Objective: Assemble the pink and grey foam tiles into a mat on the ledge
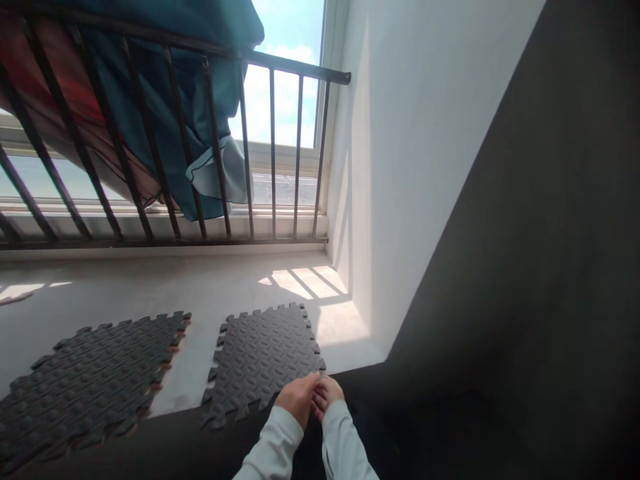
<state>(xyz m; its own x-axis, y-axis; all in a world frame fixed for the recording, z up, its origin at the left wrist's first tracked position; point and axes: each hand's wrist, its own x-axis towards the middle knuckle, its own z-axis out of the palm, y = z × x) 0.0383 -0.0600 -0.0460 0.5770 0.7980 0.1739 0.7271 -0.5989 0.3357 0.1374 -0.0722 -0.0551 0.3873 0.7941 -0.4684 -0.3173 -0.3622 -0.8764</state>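
Note:
A dark grey foam mat tile [265, 357] with jigsaw edges and a raised tread pattern lies on the pale window ledge, its near edge reaching past the front of the ledge. At its near right corner my left hand [299, 398] is closed, fingers pinched on the edge. My right hand [329, 393] touches the left at that same corner, with its fingers curled; the fingertips of both are partly hidden. To the left, apart from this tile, lies a second foam mat tile [95, 380] with a similar pattern, also overhanging the ledge.
The pale ledge [210, 277] ends at a white wall [405, 147] on the right. Along its back runs a dark metal railing [210, 48] before a window, with teal cloth [200, 127] and reddish cloth hanging there. Below the front edge it is dark.

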